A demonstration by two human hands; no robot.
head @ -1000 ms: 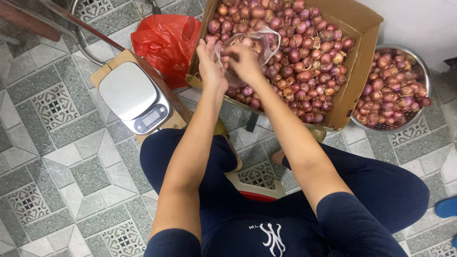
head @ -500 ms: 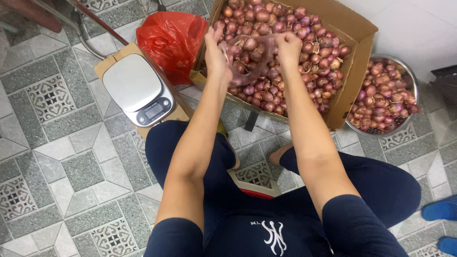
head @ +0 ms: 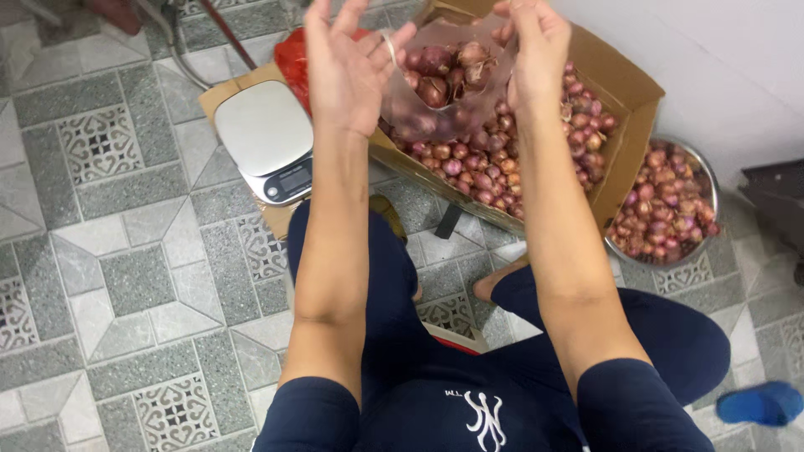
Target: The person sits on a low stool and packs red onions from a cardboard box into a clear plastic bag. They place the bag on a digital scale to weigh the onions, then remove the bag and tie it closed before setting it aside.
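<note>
Grey patterned floor tiles cover the ground, and a white wall stands at the upper right. The person sits low with both arms raised in front.

Both hands hold up a clear plastic bag filled with small red shallots. The left hand is at the left edge of the bag; its fingers are spread and point upward, and only the thumb side seems to pinch the bag's rim. The right hand grips the right edge of the bag, with its fingers curled around the plastic. The bag hangs between the two hands, its mouth just beside the fingertips and its heavy bottom lower, between the wrists.

Directly behind and under the bag is a cardboard box full of more shallots. Beyond the right hand's fingers, further to the right, a metal bowl with shallots stands on the floor next to the box. Below the left hand's fingers, to the left of the forearm, a white kitchen scale rests on a piece of cardboard. A red plastic bag lies just behind the left palm. At the lower right corner a blue slipper is on the tiles.
</note>
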